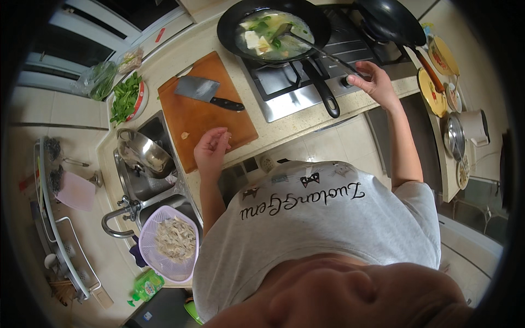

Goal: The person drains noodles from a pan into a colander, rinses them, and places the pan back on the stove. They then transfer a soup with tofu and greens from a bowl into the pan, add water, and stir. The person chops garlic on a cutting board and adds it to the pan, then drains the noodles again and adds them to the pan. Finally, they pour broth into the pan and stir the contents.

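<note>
My right hand (371, 83) grips the handle end of a spatula (324, 51), whose dark blade lies in a black wok (225, 35). The wok holds pale broth with white tofu pieces (253, 40) and green leaves, and stands on the gas hob (283, 107). Its handle (328, 98) points towards me. My left hand (212, 144), fingers curled, is over the near edge of an orange-brown cutting board (201, 119); whether it holds anything is unclear. On the board lie a cleaver (199, 87) with a black handle and a small pale piece of food (185, 135).
Left are a bowl of green leaves (141, 100), bagged vegetables (102, 80), a double sink (137, 184) with a steel pot (141, 151), a faucet (117, 221) and a lilac basket (145, 246) of sliced pale food. Right are a second wok (393, 20) and yellow plates (430, 92).
</note>
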Demonstrator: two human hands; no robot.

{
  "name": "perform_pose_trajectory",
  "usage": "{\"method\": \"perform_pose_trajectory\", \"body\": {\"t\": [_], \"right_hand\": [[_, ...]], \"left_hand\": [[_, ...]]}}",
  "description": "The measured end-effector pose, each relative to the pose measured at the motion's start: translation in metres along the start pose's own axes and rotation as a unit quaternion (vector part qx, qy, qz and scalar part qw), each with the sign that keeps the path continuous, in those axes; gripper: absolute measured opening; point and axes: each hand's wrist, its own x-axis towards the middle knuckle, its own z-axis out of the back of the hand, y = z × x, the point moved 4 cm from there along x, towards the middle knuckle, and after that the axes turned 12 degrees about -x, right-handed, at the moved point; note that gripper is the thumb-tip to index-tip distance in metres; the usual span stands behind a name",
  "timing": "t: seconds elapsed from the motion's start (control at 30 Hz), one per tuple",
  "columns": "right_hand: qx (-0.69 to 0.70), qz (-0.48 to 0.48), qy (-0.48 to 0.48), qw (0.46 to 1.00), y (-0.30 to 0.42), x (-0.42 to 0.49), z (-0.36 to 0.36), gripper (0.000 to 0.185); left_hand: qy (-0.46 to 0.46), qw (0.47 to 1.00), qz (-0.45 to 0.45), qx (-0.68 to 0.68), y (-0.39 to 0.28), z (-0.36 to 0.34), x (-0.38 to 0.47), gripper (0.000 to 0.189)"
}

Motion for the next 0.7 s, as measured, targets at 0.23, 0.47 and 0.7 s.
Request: {"method": "perform_pose_trajectory", "body": {"t": [0.23,0.47,0.7], "right_hand": [[0.241,-0.157,0.245,0.926,-0.033,-0.031,-0.015,0.060],[0.257,-0.053,0.206,0.942,-0.026,-0.055,-0.028,0.052],[0.104,-0.107,0.333,0.931,-0.053,-0.098,-0.034,0.027]], "left_hand": [[0.072,0.997,0.031,-0.003,0.010,-0.041,0.006,0.016],[0.112,0.992,0.054,0.022,0.020,-0.064,0.004,0.013],[0.088,0.994,-0.009,0.057,0.022,-0.045,-0.003,0.016]]}}
